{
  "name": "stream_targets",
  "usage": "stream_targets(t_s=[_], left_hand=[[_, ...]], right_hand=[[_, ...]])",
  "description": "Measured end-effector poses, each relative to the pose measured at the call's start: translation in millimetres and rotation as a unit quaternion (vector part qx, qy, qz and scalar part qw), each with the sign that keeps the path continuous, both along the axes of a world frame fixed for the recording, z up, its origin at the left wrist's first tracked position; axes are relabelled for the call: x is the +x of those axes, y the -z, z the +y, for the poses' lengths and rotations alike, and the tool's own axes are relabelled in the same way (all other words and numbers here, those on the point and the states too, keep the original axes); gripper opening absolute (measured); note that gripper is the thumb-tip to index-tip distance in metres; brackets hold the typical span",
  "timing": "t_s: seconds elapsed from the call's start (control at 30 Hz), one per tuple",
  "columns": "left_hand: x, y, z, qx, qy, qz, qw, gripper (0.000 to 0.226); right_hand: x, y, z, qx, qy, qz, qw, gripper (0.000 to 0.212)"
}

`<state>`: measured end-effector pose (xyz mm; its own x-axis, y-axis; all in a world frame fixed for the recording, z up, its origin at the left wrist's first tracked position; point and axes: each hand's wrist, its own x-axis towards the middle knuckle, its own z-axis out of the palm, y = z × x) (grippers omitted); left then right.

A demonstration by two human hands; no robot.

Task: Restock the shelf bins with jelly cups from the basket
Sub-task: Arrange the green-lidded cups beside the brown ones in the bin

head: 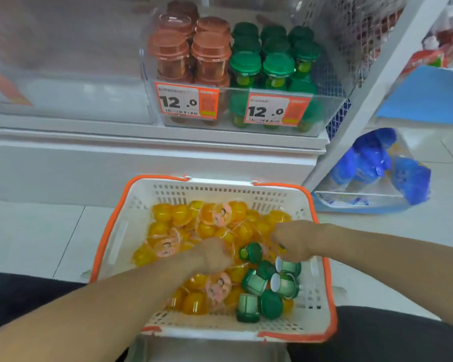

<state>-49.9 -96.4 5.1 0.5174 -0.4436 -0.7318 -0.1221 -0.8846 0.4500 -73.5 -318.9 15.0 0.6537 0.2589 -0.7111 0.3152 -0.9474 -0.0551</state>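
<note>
Jelly cups (pixel 194 304), small, light and slick with thin peel-off lids, lay heaped in the basket (pixel 107 231), best taken by the rigid sides; both the left hand (pixel 215 254) and right hand (pixel 293 241) were curled down among them, grasp unclear.

White basket (pixel 131 231) with orange rim holds yellow jelly cups (pixel 165 212) and green-lidded cups (pixel 271 304).

A single head-worn view looks forward and steeply down onto the basket (pixel 322 304), which sits close below the lens (filling the lower middle); the shelf bin (pixel 324 118) stands just beyond the basket.
</note>
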Motion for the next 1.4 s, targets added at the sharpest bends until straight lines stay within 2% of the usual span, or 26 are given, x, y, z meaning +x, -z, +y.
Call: stream_targets(t_s=[0.07, 0.13, 0.2, 0.3, 0.33, 0.4, 0.5, 0.53, 0.6, 0.7, 0.77, 0.83, 0.87, 0.9, 0.93, 0.97, 1.0, 1.07, 1.13, 1.23, 1.3, 1.33, 1.4], left_hand=[[-30.0, 18.2, -19.7, -0.044, -0.044, 0.036, 0.997, 0.011], [-56.1, 34.7, -36.3, -0.048, -0.096, 0.046, 0.993, 0.018], [-73.7, 53.0, -45.4, -0.039, -0.142, 0.034, 0.988, 0.042], [-89.6, 76.8, -45.7, 0.036, -0.136, -0.006, 0.990, 0.097], [-93.1, 81.2, -44.5, 0.053, -0.137, -0.013, 0.989, 0.106], [-95.7, 85.2, -41.8, 0.041, -0.164, -0.021, 0.985, 0.103], [-86.7, 82.9, -33.9, 0.016, -0.194, 0.008, 0.981, 0.069], [-79.8, 80.1, -29.1, 0.004, -0.218, 0.045, 0.975, 0.054], [-62.9, 75.2, -16.8, -0.032, -0.273, 0.173, 0.946, 0.034], [-39.6, 59.8, 4.8, -0.093, -0.344, 0.403, 0.843, 0.037], [-31.0, 51.0, 15.8, -0.172, -0.368, 0.484, 0.775, 0.037], [-24.8, 43.5, 19.7, -0.237, -0.384, 0.521, 0.725, 0.038], [-21.1, 39.4, 20.3, -0.263, -0.394, 0.533, 0.701, 0.041], [-16.8, 33.5, 19.7, -0.285, -0.406, 0.544, 0.677, 0.043], [-12.1, 26.5, 18.6, -0.305, -0.409, 0.546, 0.664, 0.044], [-6.3, 20.9, 16.7, -0.317, -0.409, 0.537, 0.666, 0.042], [0.6, 13.3, 14.6, -0.320, -0.410, 0.516, 0.680, 0.037], [15.5, -6.1, 11.1, -0.317, -0.405, 0.476, 0.713, 0.033], [33.3, -29.8, 8.1, -0.313, -0.371, 0.441, 0.755, 0.041], [63.8, -77.7, 4.5, -0.309, -0.301, 0.382, 0.817, 0.059], [79.8, -115.3, 1.4, -0.313, -0.286, 0.340, 0.839, 0.066], [84.4, -132.3, 0.9, -0.316, -0.281, 0.319, 0.848, 0.069], [88.0, -157.2, 2.6, -0.318, -0.260, 0.281, 0.868, 0.077]], right_hand=[[-3.8, 10.7, -12.8, -0.014, 0.005, -0.016, 1.000, 0.028], [-1.7, 16.7, -21.8, -0.045, 0.022, -0.041, 0.998, 0.042], [2.6, 22.5, -28.1, -0.081, 0.029, -0.039, 0.996, 0.052], [10.2, 31.1, -32.7, -0.075, 0.045, -0.030, 0.996, 0.055], [12.6, 32.5, -32.3, -0.074, 0.049, -0.027, 0.996, 0.055], [15.8, 37.7, -30.0, -0.077, 0.059, -0.018, 0.995, 0.059], [14.5, 46.1, -20.6, -0.091, 0.051, -0.040, 0.994, 0.058], [12.2, 50.3, -17.3, -0.097, 0.041, -0.047, 0.993, 0.059], [6.8, 60.9, -13.0, -0.099, 0.047, -0.053, 0.993, 0.059], [3.5, 68.2, -8.0, -0.084, 0.101, -0.075, 0.989, 0.050], [9.5, 62.9, -1.2, -0.058, 0.149, -0.054, 0.986, 0.044], [22.3, 49.7, 9.1, 0.016, 0.216, -0.005, 0.976, 0.037], [30.2, 38.3, 14.2, 0.084, 0.290, 0.035, 0.953, 0.030], [39.4, 26.4, 17.8, 0.167, 0.390, 0.083, 0.902, 0.027], [48.8, 12.6, 20.3, 0.246, 0.478, 0.138, 0.832, 0.028], [58.2, -1.4, 20.1, 0.309, 0.536, 0.178, 0.765, 0.028], [66.2, -19.8, 20.0, 0.351, 0.565, 0.196, 0.720, 0.025], [79.5, -54.2, 19.4, 0.422, 0.581, 0.202, 0.665, 0.025], [85.9, -86.1, 21.9, 0.504, 0.591, 0.184, 0.603, 0.035], [87.2, -115.6, 31.0, 0.610, 0.617, 0.127, 0.481, 0.042], [85.5, -125.3, 39.2, 0.641, 0.618, 0.101, 0.443, 0.039], [84.2, -128.2, 42.7, 0.652, 0.613, 0.090, 0.436, 0.036], [81.8, -134.6, 51.0, 0.660, 0.598, 0.053, 0.451, 0.031]])
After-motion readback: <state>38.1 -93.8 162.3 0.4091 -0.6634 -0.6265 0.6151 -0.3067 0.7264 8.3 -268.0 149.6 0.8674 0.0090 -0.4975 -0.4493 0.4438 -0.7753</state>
